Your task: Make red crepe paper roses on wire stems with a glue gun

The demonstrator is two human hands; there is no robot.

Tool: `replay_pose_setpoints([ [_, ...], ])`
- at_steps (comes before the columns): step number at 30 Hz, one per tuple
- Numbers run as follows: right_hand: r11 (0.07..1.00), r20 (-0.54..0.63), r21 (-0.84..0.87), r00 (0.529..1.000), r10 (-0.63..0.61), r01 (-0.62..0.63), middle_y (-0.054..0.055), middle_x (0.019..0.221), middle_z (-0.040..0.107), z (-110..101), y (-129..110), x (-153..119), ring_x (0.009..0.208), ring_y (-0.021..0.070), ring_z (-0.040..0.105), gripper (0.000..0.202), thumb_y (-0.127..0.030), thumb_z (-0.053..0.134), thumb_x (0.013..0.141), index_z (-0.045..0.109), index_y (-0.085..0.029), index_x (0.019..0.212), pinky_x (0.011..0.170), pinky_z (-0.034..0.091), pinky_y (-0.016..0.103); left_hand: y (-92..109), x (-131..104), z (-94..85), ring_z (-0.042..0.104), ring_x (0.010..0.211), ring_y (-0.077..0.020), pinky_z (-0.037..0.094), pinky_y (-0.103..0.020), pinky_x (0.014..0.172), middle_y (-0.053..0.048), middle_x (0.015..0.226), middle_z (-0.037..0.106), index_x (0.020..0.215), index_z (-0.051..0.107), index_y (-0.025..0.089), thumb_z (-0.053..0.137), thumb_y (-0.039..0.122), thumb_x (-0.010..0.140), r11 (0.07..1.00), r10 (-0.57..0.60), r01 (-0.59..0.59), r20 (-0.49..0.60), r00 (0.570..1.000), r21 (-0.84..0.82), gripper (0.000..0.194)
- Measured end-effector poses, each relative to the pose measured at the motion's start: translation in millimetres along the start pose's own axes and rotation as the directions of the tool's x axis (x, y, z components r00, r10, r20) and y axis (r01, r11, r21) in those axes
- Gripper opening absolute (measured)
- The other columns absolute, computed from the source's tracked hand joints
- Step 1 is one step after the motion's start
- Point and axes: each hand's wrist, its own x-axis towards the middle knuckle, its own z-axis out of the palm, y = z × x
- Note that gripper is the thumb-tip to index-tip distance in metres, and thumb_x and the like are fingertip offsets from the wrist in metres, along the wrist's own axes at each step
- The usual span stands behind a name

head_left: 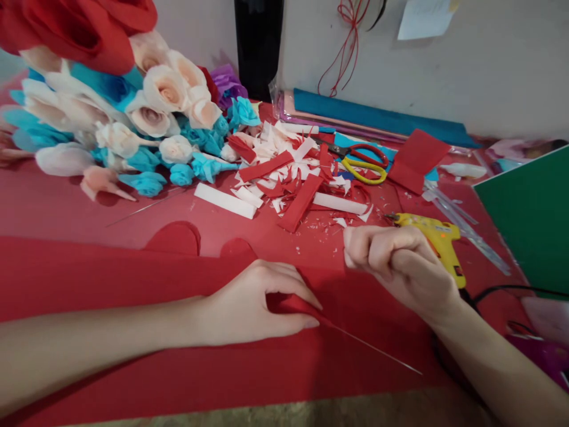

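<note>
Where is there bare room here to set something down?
Bare red tabletop shows at left, between the paper flowers and the red sheet. That sheet is also free between the left hand and the near edge. Mid-table is crowded with paper scraps and scissors; the glue gun lies behind the right hand.

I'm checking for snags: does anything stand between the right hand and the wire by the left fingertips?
Nothing visible stands between the right hand and that wire; only the red surface shows there. The yellow glue gun lies beyond the right hand.
</note>
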Motion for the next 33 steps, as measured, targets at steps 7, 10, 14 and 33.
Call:
replay_pose_setpoints([
  [7, 0.999, -0.009, -0.033, 1.0, -0.016, 0.016, 0.0, 0.056, 0.041, -0.6, -1.1, 2.3, 0.056, 0.0115, 0.039, 0.017, -0.016, 0.044, 0.074, 0.048, -0.015, 0.058, 0.054, 0.03, 0.028, 1.3, -1.5, 0.1, 0.062, 0.074, -0.014, 0.05, -0.024, 0.071, -0.007, 0.079, 0.069, 0.083, 0.068, 0.01, 0.06, 0.018, 0.075, 1.0, 0.006, -0.006, -0.008, 1.0, -0.015, 0.014],
  [10, 0.996, -0.033, -0.075, 0.999, -0.04, 0.037, 0.001, 0.062, 0.046, -1.7, 0.1, 0.4, 0.061, 0.0121, 0.043, 0.013, -0.015, 0.048, 0.077, 0.055, -0.015, 0.066, 0.057, 0.032, 0.028, 1.1, -0.5, 0.6, 0.062, 0.075, -0.014, 0.049, -0.023, 0.072, -0.008, 0.08, 0.069, 0.085, 0.068, 0.01, 0.06, 0.018, 0.075, 1.0, 0.009, -0.009, 0.0, 1.0, -0.019, 0.015],
  [14, 0.986, -0.084, -0.142, 0.991, -0.102, 0.09, 0.002, 0.069, 0.051, -2.8, 0.4, -2.2, 0.068, 0.0126, 0.046, 0.014, -0.008, 0.049, 0.074, 0.059, -0.017, 0.07, 0.06, 0.035, 0.028, 0.0, -0.1, 1.2, 0.062, 0.076, -0.0143, 0.05, -0.024, 0.072, -0.008, 0.08, 0.069, 0.085, 0.068, 0.01, 0.06, 0.019, 0.075, 1.0, 0.006, -0.006, -0.005, 1.0, -0.025, 0.015],
  [33, 0.951, -0.204, -0.293, 0.966, -0.161, 0.097, -0.003, 0.065, 0.058, 0.9, 1.1, 0.5, 0.06, 0.0086, 0.052, 0.016, -0.008, 0.069, 0.065, 0.064, -0.022, 0.069, 0.054, 0.043, 0.023, -0.4, -1.0, 0.1, 0.063, 0.075, -0.0136, 0.05, -0.024, 0.074, -0.007, 0.079, 0.069, 0.084, 0.068, 0.009, 0.061, 0.017, 0.075, 1.0, 0.019, -0.019, -0.018, 1.0, 0.002, 0.014],
])
